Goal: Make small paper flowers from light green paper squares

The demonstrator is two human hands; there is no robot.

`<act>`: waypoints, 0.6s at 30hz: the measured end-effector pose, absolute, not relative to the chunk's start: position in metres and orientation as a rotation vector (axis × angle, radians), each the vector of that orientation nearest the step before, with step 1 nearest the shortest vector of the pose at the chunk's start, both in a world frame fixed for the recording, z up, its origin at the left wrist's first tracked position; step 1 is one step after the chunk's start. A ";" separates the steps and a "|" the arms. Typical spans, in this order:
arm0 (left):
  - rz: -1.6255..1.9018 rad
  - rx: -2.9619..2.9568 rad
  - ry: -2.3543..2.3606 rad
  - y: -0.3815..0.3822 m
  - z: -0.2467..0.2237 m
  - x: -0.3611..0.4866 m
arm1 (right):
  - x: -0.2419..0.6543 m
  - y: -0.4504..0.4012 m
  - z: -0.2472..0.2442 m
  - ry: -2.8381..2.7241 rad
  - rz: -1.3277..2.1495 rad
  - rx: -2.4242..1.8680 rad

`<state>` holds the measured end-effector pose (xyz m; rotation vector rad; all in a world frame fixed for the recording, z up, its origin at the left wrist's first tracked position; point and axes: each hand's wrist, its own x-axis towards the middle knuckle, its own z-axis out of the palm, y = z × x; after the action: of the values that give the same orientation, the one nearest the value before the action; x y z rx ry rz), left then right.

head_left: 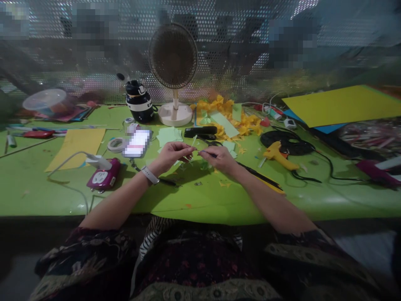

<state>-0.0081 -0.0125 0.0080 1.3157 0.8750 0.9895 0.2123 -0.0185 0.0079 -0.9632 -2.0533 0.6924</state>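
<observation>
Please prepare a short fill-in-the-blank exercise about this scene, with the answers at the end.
1. The left hand has a pale watch around its ____.
2. The glue gun near the right hand is coloured ____.
3. Seen from here, the bottle stands to the ____ of the fan.

Answers: wrist; yellow; left.

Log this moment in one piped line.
left hand: seems to pinch pale-green strip | right hand: close by, hold unclear | nearby: pale-green papers, yellow glue gun, desk fan
</observation>
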 end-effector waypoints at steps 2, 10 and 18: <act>0.990 1.314 0.892 -0.013 0.009 -0.007 | 0.212 -0.019 0.009 -2.052 0.700 -0.962; 1.001 1.311 0.882 -0.012 0.007 -0.008 | 0.210 -0.022 0.013 -2.052 0.718 -0.971; 1.037 1.341 0.890 -0.015 0.007 -0.006 | 0.210 -0.022 0.009 -2.041 0.766 -0.991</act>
<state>-0.0055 -0.0151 0.0070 1.3408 0.8900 1.0374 0.2100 -0.0219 0.0093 -0.9913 -2.0407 0.7662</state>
